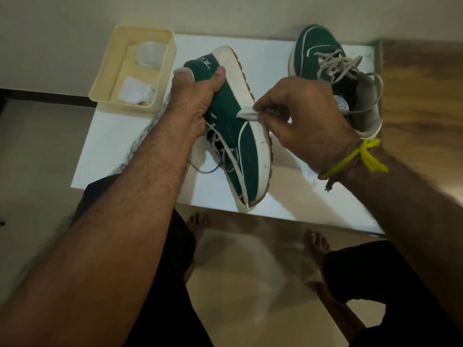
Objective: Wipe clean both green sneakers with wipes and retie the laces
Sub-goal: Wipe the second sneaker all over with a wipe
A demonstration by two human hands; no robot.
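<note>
The wiping step is in hand, on the first of the two sneakers. The left hand point(194, 101) grips the held sneaker point(235, 128) round its heel collar, tilting it on its side above the middle of the white table point(120, 146) — sole edge turned up. The right hand point(300, 116) pinches a folded wipe point(248, 115) against the green upper, just beside the white midsole. The second sneaker point(333, 71) rests at the table's far right corner, laces loose; a tray point(105, 78) with more wipes sits at the far left corner. Next, I judge, the wipe must run along the scuffed midsole toward the toe.
</note>
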